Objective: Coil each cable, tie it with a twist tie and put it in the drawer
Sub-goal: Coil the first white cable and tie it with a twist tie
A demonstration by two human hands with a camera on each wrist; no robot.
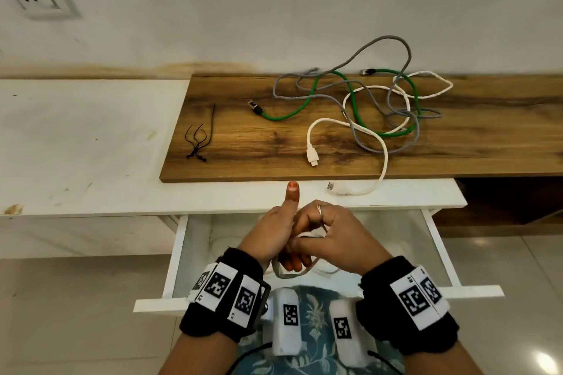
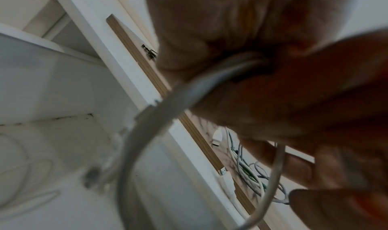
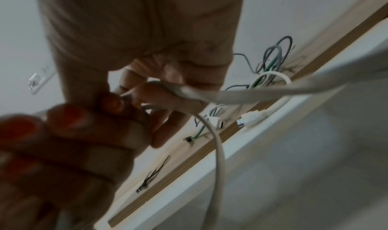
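Both hands meet over the open drawer (image 1: 179,256), a smooth white box pulled out under the worktop. My left hand (image 1: 268,234) is curled round a coil of pale grey cable (image 1: 285,272), thumb sticking straight up; my right hand (image 1: 332,237) pinches the same coil from the other side, fingers bent, ring on one. In the wrist views the coil is a round, smooth-jacketed loop hanging below my fingers. Can't tell if a tie is on it yet.

Up on the wood-grain board (image 1: 243,143), three loose cables lie tangled tog.: a glossy green ethernet cable (image 1: 292,113) w/ dark plug, a matte grey cable (image 1: 362,55) looping up against the wall, and a thick white HDMI cable (image 1: 380,143) whose flat plug sits near the board's front edge; its other end is off the board on the white worktop (image 1: 76,146). Thin black ties (image 1: 199,137) lie bunched at the board's left end, well apart from the cables.
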